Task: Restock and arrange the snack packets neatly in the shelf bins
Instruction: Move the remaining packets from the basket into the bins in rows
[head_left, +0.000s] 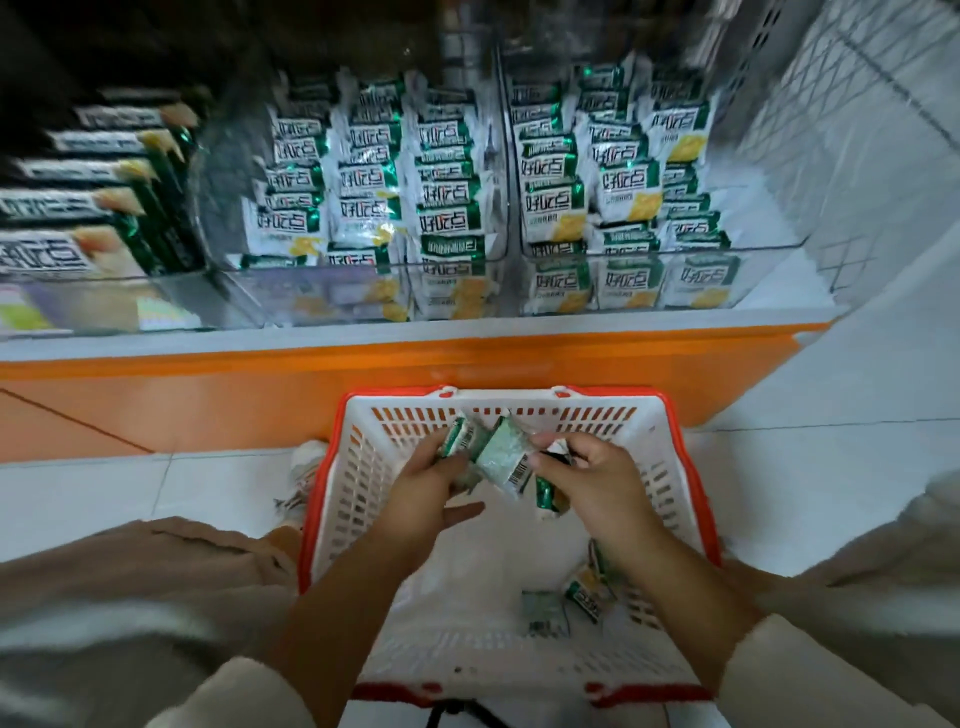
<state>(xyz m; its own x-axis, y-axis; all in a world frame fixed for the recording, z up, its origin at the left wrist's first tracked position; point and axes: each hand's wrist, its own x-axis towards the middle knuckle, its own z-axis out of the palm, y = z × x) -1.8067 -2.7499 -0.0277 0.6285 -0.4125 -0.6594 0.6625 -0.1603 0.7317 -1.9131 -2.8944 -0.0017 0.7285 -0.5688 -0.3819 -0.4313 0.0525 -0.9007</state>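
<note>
Left hand (426, 493): I see it clamped on a bunch (460, 439) of packets, over the basket's far half.
Right hand (589, 483): fingers curled round a green packet (545, 491), just right of the bunch.
Basket (680, 467): near, on the floor; spare packets (587, 597) lie near-right inside.
Bins (337, 296): far, holding rows of stocked packets (447, 208).

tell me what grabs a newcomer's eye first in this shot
The red-rimmed white basket at bottom centre draws the eye first, with the left hand and right hand gripping a bunch of green snack packets over it. Behind it, clear shelf bins hold rows of stocked packets above a bright orange band. A few loose packets lie near the basket's right wall.
</note>
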